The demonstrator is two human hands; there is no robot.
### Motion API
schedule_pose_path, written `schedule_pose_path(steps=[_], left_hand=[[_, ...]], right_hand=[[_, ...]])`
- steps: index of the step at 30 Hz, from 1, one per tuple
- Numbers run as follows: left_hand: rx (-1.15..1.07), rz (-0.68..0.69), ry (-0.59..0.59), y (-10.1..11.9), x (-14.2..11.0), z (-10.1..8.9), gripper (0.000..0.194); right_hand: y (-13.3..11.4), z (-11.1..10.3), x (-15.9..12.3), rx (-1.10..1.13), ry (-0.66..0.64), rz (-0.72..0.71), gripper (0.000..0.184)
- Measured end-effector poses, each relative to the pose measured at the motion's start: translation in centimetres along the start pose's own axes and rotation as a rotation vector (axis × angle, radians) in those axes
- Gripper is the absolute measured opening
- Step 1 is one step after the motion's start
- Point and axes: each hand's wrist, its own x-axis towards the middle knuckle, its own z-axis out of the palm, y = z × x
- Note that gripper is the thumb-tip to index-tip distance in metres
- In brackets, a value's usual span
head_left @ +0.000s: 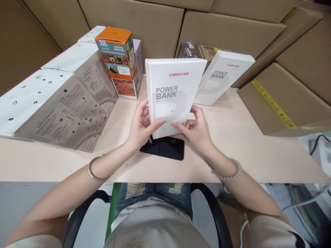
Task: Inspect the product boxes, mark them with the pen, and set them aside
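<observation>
A white power bank box (173,93) stands upright between my two hands, its printed front turned toward me. My left hand (142,125) grips its lower left edge, with the thumb across the front. From the other side my right hand (198,127) holds the lower right edge, thumb also on the front. Directly below lies a black smartphone (165,148), flat on the table (227,155) and partly covered by the box. Behind and to the right, a second white power bank box (222,77) leans back on the table.
Large white-and-grey cartons (64,106) line the left side. An orange printed box (116,55) is stacked at the back, with a lilac box (138,57) behind it. Dark and brown small boxes (188,51) sit behind the power bank boxes. A taped cardboard box (287,100) stands at right.
</observation>
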Motion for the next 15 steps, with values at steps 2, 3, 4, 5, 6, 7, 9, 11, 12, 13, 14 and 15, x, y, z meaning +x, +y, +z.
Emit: schedule_pose_path(steps=[2, 3, 4, 5, 6, 7, 9, 11, 12, 13, 14, 15], left_hand=[[-0.019, 0.017, -0.025, -0.4, 0.1, 0.0, 0.068], [-0.030, 0.022, -0.037, -0.6, 0.1, -0.1, 0.068], [-0.038, 0.019, -0.042, -0.7, 0.0, -0.1, 0.069], [-0.040, 0.005, -0.041, -0.8, 0.0, -0.2, 0.068], [-0.038, -0.017, -0.033, -0.9, -0.1, -0.4, 0.067], [-0.032, -0.047, -0.019, -0.9, -0.2, -0.5, 0.064], [-0.013, -0.121, 0.020, -0.6, -0.3, -0.8, 0.057], [-0.018, -0.175, 0.068, -0.3, -0.4, -1.1, 0.055], [-0.028, -0.196, 0.093, -0.2, -0.3, -1.1, 0.054], [-0.037, -0.214, 0.115, 0.0, -0.3, -1.1, 0.054], [-0.045, -0.228, 0.133, 0.1, -0.3, -1.1, 0.054], [-0.049, -0.239, 0.145, 0.2, -0.3, -1.0, 0.053]], right_hand=[[0.6, -0.2, 0.9, 0.141, -0.071, 0.003, 0.079], [1.0, -0.6, 1.4, 0.190, -0.103, -0.004, 0.079], [1.4, -1.2, 1.9, 0.209, -0.112, -0.010, 0.077], [1.8, -2.0, 2.5, 0.199, -0.092, -0.016, 0.076], [2.3, -2.9, 3.1, 0.166, -0.041, -0.021, 0.074], [2.7, -4.0, 3.7, 0.120, 0.023, -0.024, 0.073], [3.5, -6.4, 4.8, 0.061, 0.103, -0.033, 0.074], [4.3, -8.7, 5.7, 0.014, 0.104, 0.000, 0.072], [4.5, -9.6, 6.0, -0.001, 0.091, 0.021, 0.071], [4.6, -10.4, 6.2, -0.016, 0.076, 0.052, 0.070], [4.6, -11.0, 6.3, -0.034, 0.067, 0.089, 0.069], [4.5, -11.4, 6.4, -0.058, 0.065, 0.130, 0.066]])
